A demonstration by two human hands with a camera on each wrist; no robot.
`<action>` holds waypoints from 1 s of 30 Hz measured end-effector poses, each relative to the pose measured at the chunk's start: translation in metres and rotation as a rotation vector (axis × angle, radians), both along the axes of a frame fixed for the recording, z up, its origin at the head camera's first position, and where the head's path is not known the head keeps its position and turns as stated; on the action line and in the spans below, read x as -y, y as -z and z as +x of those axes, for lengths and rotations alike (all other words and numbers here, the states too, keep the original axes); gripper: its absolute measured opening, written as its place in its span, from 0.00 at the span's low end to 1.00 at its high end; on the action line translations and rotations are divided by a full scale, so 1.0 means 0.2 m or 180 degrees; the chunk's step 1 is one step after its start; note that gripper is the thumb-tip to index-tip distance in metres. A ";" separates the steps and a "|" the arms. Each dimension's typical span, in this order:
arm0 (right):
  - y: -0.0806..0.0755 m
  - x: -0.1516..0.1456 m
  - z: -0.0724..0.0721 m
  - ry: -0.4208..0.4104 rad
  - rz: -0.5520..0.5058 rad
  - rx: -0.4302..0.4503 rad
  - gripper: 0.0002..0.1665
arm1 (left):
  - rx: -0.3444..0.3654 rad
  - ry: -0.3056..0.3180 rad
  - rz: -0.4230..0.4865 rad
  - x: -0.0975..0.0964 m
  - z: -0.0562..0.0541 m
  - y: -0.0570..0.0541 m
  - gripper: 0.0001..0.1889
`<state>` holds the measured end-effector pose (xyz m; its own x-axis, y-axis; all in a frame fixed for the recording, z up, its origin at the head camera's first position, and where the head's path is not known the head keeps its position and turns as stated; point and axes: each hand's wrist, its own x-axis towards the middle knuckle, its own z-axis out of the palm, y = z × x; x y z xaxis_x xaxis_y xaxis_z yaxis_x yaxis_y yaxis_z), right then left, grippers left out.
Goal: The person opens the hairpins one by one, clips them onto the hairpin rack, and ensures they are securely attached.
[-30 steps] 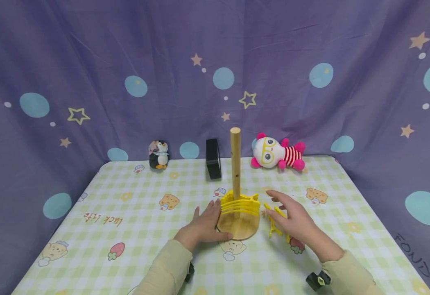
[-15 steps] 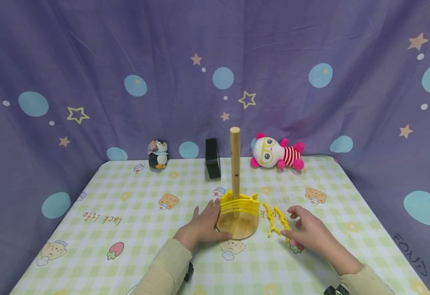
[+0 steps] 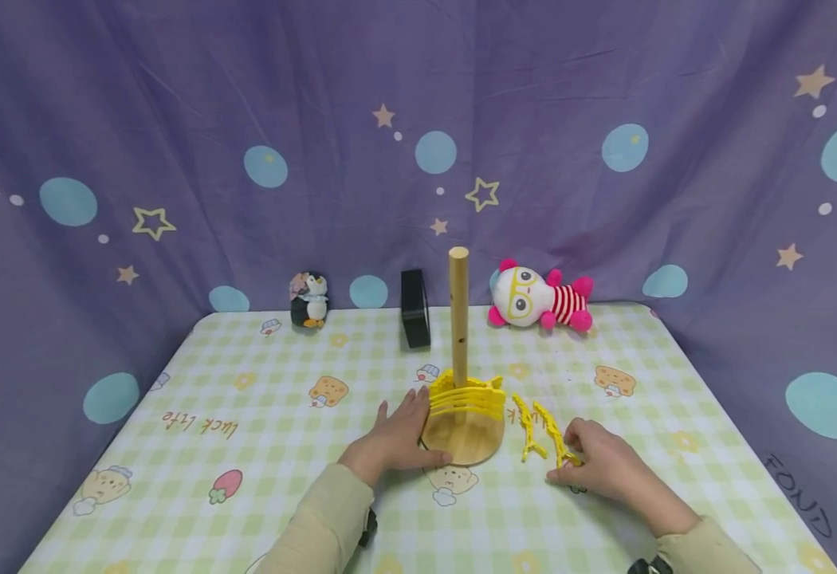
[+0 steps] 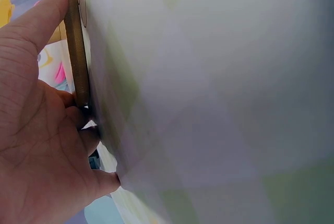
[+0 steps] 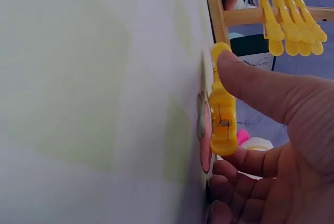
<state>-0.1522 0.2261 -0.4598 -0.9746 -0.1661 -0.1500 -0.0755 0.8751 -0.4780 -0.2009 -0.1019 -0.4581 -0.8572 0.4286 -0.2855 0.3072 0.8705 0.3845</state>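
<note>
A wooden stand [image 3: 459, 319] rises from a round base [image 3: 465, 442]. Several yellow plastic spring clips [image 3: 467, 401] are attached low on its rod; the right wrist view shows these clips [image 5: 292, 20] in a row. My left hand [image 3: 393, 442] holds the base at its left edge, thumb against the front rim; the thumb is on that rim in the left wrist view too. Two loose clips lie right of the base. My right hand [image 3: 608, 462] pinches the near end of the outer clip [image 5: 223, 109] between thumb and finger. The other loose clip [image 3: 528, 430] lies untouched beside it.
Behind the stand are a penguin figure [image 3: 309, 300], an upright black box [image 3: 414, 309] and a pink-and-white plush toy [image 3: 540, 296] lying on its side. A checked cloth [image 3: 275, 478] covers the table, with a purple curtain [image 3: 304, 96] at the back.
My right hand has moved from above the loose clips to the right and nearer me, down onto the outer clip's near end, and now pinches it. The left hand stays at the base.
</note>
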 end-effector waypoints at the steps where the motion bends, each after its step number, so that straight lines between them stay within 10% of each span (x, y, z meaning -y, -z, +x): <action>1: 0.00 0.00 0.00 -0.0002 0.0031 -0.0016 0.35 | -0.0001 0.0000 0.0000 0.00 0.00 0.00 0.58; 18: -0.01 -0.01 -0.01 0.0284 -0.0271 -0.0099 0.21 | 0.0032 -0.0008 -0.0021 0.00 0.00 -0.01 0.59; 30: -0.12 -0.02 0.01 0.0345 -0.0636 -0.0949 0.19 | 0.0052 -0.0012 0.0025 0.00 0.01 -0.01 0.59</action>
<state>-0.1501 0.2301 -0.4355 -0.9841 -0.0568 0.1680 -0.1492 0.7772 -0.6113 -0.1993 -0.1025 -0.4551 -0.8540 0.4278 -0.2961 0.2977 0.8685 0.3964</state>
